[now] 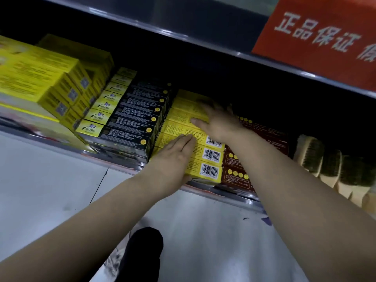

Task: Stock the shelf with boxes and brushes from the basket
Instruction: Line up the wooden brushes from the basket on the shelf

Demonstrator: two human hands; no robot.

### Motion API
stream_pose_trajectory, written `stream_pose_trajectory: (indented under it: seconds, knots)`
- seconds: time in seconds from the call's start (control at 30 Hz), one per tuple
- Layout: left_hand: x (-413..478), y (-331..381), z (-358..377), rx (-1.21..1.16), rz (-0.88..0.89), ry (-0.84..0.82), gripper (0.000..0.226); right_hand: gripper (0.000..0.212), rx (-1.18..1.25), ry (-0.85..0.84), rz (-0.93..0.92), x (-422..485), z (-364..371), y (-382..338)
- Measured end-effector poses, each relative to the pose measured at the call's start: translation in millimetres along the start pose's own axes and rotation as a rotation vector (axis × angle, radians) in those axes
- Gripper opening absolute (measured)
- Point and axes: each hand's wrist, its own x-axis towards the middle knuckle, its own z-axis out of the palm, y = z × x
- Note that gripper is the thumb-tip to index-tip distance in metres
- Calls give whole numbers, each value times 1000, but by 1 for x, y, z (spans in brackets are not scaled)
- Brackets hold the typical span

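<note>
- Pale floor tiles (50,180) fill the near ground, with a dark shoe (142,247) at the bottom centre.
- Both bare forearms reach up from the lower corners toward the shelf (234,197), whose metal front edge runs slanted across the view.
- At the shelf's front, the left hand (173,157) lies palm-down on the nearest of the yellow boxes (211,155), fingers straight and close together, thumb down by the front box's near edge.
- These yellow boxes sit in one row running front to back, barcodes showing on their right ends.
- Further back on the same row, the right hand (215,121) rests flat on the box tops, thumb pointing left; its fingers are blurred but look spread, gripping nothing.
- Neither hand touches the other; a box width or so of yellow shows between them.
- Just right of the yellow row, touching it, stand dark red boxes (236,176) with yellow dots.
- Right of those, brushes (329,165) with pale wooden backs and dark bristles stand in a line on edge.
- Left of the yellow row lie black boxes (130,127) with yellow ends, then larger yellow cartons (40,78), stacked and blurred.
- Above, the upper shelf (183,35) carries a red sign (317,37) with white Chinese characters.
</note>
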Motion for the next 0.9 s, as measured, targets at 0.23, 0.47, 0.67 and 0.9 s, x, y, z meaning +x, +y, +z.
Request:
stream_pose_trajectory:
  seconds: [0.23,0.47,0.67,0.9]
  knots:
    - [-25,1,-43,-167,78,141,71,59,15,-9,-42,-21,-16,-19]
    - [-79,-60,-75,-202,-178,456,58,71,903,-89,-113,-92,6,-93]
    - [-92,-84,-59,-145,-265,453,68,64,986,-115,-83,-106,29,-126]
    - [-81,-84,-52,-88,-263,465,59,70,928,-99,-43,-114,39,-143]
